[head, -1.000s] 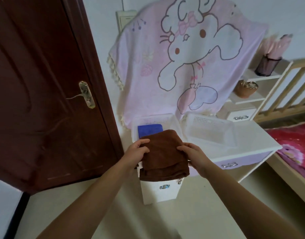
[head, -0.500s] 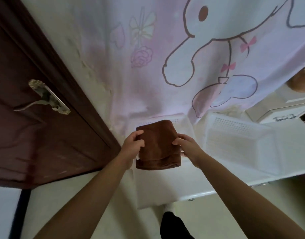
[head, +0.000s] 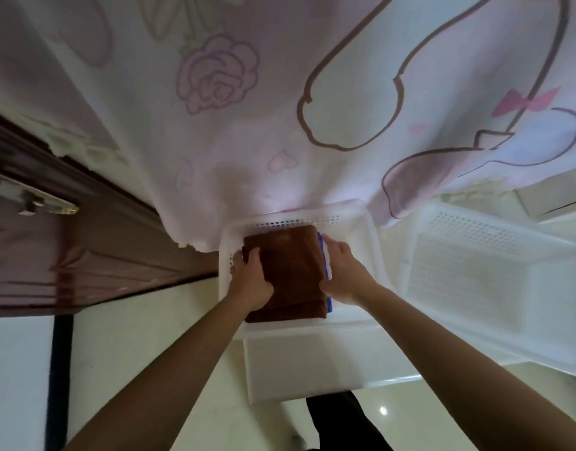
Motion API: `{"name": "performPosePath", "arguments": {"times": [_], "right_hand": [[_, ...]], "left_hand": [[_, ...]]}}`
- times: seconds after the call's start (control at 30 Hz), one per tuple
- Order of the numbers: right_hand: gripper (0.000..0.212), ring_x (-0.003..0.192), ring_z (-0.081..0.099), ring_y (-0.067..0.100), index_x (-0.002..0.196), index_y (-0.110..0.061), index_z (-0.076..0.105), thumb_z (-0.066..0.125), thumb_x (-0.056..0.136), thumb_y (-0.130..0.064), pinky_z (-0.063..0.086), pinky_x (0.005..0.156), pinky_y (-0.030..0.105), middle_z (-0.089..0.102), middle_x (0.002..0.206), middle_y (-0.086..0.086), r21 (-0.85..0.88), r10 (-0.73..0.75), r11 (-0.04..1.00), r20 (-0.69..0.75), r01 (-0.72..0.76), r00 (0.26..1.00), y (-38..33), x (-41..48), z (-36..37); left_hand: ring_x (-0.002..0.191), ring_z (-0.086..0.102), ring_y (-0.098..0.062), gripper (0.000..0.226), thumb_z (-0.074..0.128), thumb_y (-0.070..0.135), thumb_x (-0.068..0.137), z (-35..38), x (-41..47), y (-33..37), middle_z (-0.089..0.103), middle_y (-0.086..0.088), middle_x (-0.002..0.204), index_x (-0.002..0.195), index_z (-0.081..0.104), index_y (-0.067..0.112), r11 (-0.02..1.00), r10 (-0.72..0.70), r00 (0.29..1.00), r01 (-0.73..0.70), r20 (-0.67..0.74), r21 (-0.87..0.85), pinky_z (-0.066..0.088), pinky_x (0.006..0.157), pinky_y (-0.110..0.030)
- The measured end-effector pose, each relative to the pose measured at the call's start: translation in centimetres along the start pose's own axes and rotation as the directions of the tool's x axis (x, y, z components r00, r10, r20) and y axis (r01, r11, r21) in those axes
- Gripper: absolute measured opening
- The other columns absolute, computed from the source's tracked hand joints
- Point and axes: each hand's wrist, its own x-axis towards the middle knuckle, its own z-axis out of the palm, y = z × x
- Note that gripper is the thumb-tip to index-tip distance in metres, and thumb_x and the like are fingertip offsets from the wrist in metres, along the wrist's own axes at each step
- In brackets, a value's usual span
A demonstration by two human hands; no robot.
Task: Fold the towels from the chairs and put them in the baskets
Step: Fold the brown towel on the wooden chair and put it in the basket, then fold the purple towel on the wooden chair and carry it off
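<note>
Brown folded towel [head: 288, 271], clasped at either edge by left hand [head: 252, 281] and right hand [head: 343, 275], lies atop a blue towel [head: 325, 271] inside the left basket [head: 365, 229] beneath the grip; likely next, release.

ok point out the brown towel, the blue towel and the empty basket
brown towel [head: 290, 265]: head view, middle of its top face
blue towel [head: 327, 284]: head view, edge showing beside the brown one
empty basket [head: 495, 236]: head view, perforated back wall

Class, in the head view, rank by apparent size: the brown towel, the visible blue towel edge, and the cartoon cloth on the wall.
1. cartoon cloth
2. brown towel
3. blue towel, mostly covered; only its edge shows.
</note>
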Motion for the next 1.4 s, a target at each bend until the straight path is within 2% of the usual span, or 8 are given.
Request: {"name": "performPosePath", "arguments": {"times": [0.13, 0.27, 0.5, 0.73, 0.9, 1.0, 1.17, 1.4], "right_hand": [[0.112, 0.151, 0.007, 0.03, 0.159, -0.03, -0.005, 0.072, 0.078, -0.022, 0.031, 0.118, 0.044, -0.013, 0.166, 0.001, -0.339, -0.265, 0.889, 0.169, 0.309, 0.949, -1.2, 0.5, -0.3], [0.129, 0.151, -0.022, 0.029, 0.157, -0.018, -0.02, 0.078, 0.077, -0.041, 0.008, 0.125, 0.05, -0.035, 0.16, 0.01, -0.538, -0.193, 0.782, 0.269, 0.313, 0.944, 0.5, 2.1, 1.4], [0.134, 0.152, -0.019, 0.024, 0.157, -0.02, -0.019, 0.081, 0.071, -0.042, 0.012, 0.124, 0.043, -0.032, 0.162, 0.004, -0.466, -0.244, 0.824, 0.223, 0.323, 0.944, 1.6, 2.3, 1.5], [0.112, 0.154, -0.003, 0.024, 0.159, -0.026, -0.007, 0.073, 0.08, -0.036, 0.027, 0.12, 0.046, -0.016, 0.167, 0.0, -0.216, -0.17, 0.962, 0.001, 0.167, 0.985, -0.1, -0.5, -2.1], [0.076, 0.154, -0.005, 0.028, 0.16, -0.016, 0.001, 0.044, 0.103, -0.044, 0.018, 0.122, 0.053, -0.014, 0.167, 0.008, -0.254, -0.237, 0.958, -0.447, 0.131, 0.863, -2.5, -6.7, -4.1], [0.074, 0.154, 0.005, 0.033, 0.16, -0.014, 0.008, 0.041, 0.103, -0.047, 0.021, 0.119, 0.052, -0.003, 0.167, 0.014, -0.316, -0.304, 0.944, -0.712, 0.097, 0.633, -4.2, -12.5, -4.3], [0.077, 0.154, 0.007, 0.032, 0.16, -0.014, 0.013, 0.044, 0.102, -0.053, 0.025, 0.12, 0.053, -0.001, 0.167, 0.015, -0.419, -0.382, 0.905, -0.872, -0.065, 0.306, -4.4, -22.6, -3.8], [0.081, 0.154, -0.012, 0.027, 0.16, -0.024, -0.002, 0.03, 0.099, -0.066, 0.0, 0.125, 0.046, -0.017, 0.166, 0.011, -0.297, -0.214, 0.859, -0.948, -0.417, 0.235, 1.3, -42.3, 0.5]], "left_hand": [[0.148, -0.022, -0.03, 0.103, 0.059, 0.002, 0.083, -0.8, 0.0, 0.4, -0.032, -0.009, 0.158, 0.156, -0.01, 0.022, 0.91, 0.232, 0.971, -0.235, 0.049, 0.342, 0.013, 0.122, -0.047], [0.147, -0.028, -0.026, 0.115, 0.068, 0.005, 0.081, -0.1, 1.5, -0.8, -0.038, -0.009, 0.155, 0.154, -0.02, 0.017, 0.9, 0.126, 0.971, -0.197, 0.201, 0.389, 0.003, 0.124, -0.04], [0.147, -0.027, -0.028, 0.118, 0.071, 0.014, 0.081, 0.6, 2.1, -0.7, -0.038, -0.01, 0.155, 0.153, -0.022, 0.016, 0.885, 0.144, 0.97, -0.215, 0.195, 0.414, 0.004, 0.123, -0.039], [0.151, -0.013, -0.022, 0.076, 0.047, 0.029, 0.099, -2.9, -1.7, -0.8, -0.016, -0.005, 0.164, 0.158, 0.0, 0.019, 0.834, 0.367, 0.93, -0.342, 0.027, 0.433, 0.014, 0.123, -0.043], [0.152, 0.0, -0.027, 0.06, 0.034, 0.037, 0.103, -6.3, -7.0, 0.9, 0.001, -0.011, 0.165, 0.157, 0.017, 0.016, 0.752, 0.614, 0.747, -0.452, -0.257, 0.48, 0.011, 0.122, -0.044], [0.151, 0.011, -0.032, 0.061, 0.032, 0.039, 0.099, -8.4, -11.8, 1.6, 0.011, -0.015, 0.163, 0.154, 0.027, 0.013, 0.653, 0.751, 0.536, -0.52, -0.384, 0.551, 0.021, 0.12, -0.051], [0.15, 0.015, -0.033, 0.06, 0.037, 0.039, 0.1, -8.9, -18.6, 3.2, 0.015, -0.018, 0.163, 0.153, 0.031, 0.01, 0.532, 0.832, 0.231, -0.587, -0.504, 0.61, 0.027, 0.116, -0.054], [0.148, 0.019, -0.036, 0.061, 0.036, 0.04, 0.101, -0.9, -30.0, 10.2, 0.016, -0.019, 0.162, 0.153, 0.028, 0.01, 0.249, 0.927, 0.028, -0.79, -0.374, 0.56, 0.03, 0.113, -0.055]]}}
